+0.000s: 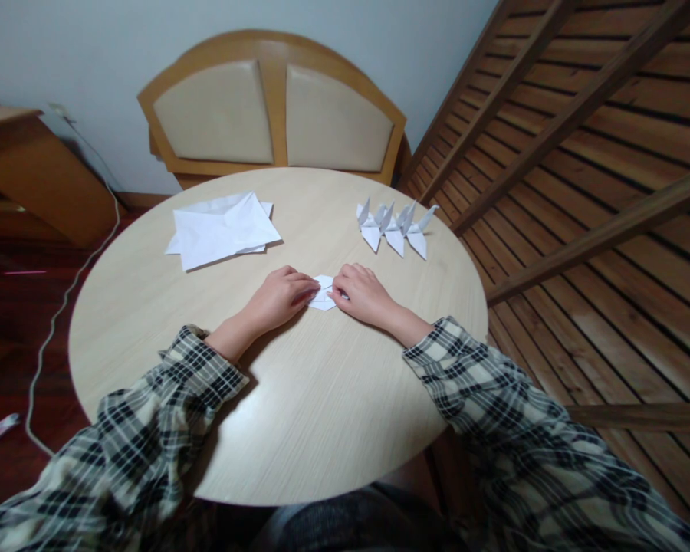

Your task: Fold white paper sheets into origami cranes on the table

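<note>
A small piece of folded white paper [324, 294] lies flat near the middle of the round table. My left hand [284, 295] has its fingers closed on the paper's left end. On the right end, my right hand [361, 291] pinches the paper with curled fingers. The paper's centre shows between the two hands, with crease lines across it; both ends are partly covered by fingers. Beyond my right hand, three folded paper cranes [394, 228] stand side by side in a row.
White paper sheets [224, 230] lie in a loose stack at the table's [287, 429] back left. A headboard [273, 100] stands behind the table. Wooden slats [609, 192] rise close on the right. A white cable [51, 322] runs along the floor at left.
</note>
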`<move>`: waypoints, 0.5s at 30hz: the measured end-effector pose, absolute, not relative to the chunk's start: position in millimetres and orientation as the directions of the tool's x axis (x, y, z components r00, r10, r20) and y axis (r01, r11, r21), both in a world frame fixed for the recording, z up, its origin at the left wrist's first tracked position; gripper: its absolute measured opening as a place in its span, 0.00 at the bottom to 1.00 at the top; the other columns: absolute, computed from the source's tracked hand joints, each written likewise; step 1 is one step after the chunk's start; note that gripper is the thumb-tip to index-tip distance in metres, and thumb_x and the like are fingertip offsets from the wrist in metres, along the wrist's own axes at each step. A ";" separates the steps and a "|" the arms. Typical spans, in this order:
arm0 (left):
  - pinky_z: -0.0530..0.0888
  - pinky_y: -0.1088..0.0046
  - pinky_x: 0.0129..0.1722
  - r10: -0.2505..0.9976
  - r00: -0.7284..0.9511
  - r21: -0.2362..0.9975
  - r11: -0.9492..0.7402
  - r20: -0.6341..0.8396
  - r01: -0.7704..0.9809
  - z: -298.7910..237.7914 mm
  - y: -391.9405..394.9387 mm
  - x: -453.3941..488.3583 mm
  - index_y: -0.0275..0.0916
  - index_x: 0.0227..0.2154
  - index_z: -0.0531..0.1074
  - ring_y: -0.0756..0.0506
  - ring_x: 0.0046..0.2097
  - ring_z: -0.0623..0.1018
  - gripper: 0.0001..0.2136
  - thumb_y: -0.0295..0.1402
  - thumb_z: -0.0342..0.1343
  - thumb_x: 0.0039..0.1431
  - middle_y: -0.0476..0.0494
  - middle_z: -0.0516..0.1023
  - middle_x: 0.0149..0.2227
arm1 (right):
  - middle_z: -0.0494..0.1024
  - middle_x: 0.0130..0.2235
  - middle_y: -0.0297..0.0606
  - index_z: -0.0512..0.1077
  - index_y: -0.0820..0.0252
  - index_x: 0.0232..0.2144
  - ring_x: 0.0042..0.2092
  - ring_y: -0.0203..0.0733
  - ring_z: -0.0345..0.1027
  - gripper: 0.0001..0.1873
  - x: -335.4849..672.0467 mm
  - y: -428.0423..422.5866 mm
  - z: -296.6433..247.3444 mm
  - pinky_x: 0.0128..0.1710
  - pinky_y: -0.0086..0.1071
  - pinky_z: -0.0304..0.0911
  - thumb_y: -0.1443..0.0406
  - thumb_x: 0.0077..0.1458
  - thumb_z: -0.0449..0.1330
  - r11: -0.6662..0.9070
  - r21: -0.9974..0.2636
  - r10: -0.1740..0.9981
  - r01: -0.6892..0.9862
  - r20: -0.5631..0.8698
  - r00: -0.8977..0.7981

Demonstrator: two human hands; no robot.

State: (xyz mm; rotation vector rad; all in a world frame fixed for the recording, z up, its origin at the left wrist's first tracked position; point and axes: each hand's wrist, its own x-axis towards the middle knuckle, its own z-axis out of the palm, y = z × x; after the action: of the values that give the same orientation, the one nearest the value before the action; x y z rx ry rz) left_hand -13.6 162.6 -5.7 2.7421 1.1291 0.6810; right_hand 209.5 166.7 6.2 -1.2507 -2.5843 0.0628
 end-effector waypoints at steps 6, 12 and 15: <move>0.72 0.60 0.48 0.658 0.696 0.241 -0.753 0.287 0.612 2.1 161.4 -20.6 0.38 0.52 0.75 0.41 0.47 0.75 0.17 0.25 0.49 0.63 0.38 0.80 0.50 | 0.72 0.40 0.43 0.72 0.60 0.34 0.44 0.48 0.60 0.11 207.9 164.7 6.9 0.41 0.38 0.52 0.62 0.65 0.54 0.611 -0.098 0.785 0.785 0.201 -0.586; 0.72 0.59 0.50 0.646 0.715 0.269 -0.762 0.267 0.589 4.3 160.5 -24.2 0.38 0.54 0.73 0.41 0.48 0.74 0.19 0.23 0.47 0.63 0.37 0.79 0.51 | 0.71 0.40 0.42 0.71 0.59 0.35 0.45 0.47 0.61 0.09 208.7 164.2 6.0 0.41 0.38 0.52 0.62 0.64 0.54 0.602 -0.105 0.790 0.791 0.222 -0.572; 0.71 0.58 0.51 0.640 0.723 0.265 -0.768 0.262 0.583 3.2 160.7 -25.0 0.39 0.54 0.72 0.41 0.49 0.74 0.19 0.23 0.47 0.63 0.38 0.79 0.52 | 0.71 0.41 0.41 0.69 0.59 0.34 0.45 0.47 0.61 0.07 209.8 164.1 5.9 0.42 0.37 0.52 0.63 0.64 0.54 0.601 -0.138 0.792 0.787 0.236 -0.563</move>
State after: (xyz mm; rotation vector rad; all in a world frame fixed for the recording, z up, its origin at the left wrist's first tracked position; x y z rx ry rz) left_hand -25.0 160.7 3.2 2.7619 0.9881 0.5115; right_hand 209.8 164.1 5.9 -1.2922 -2.5578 0.0242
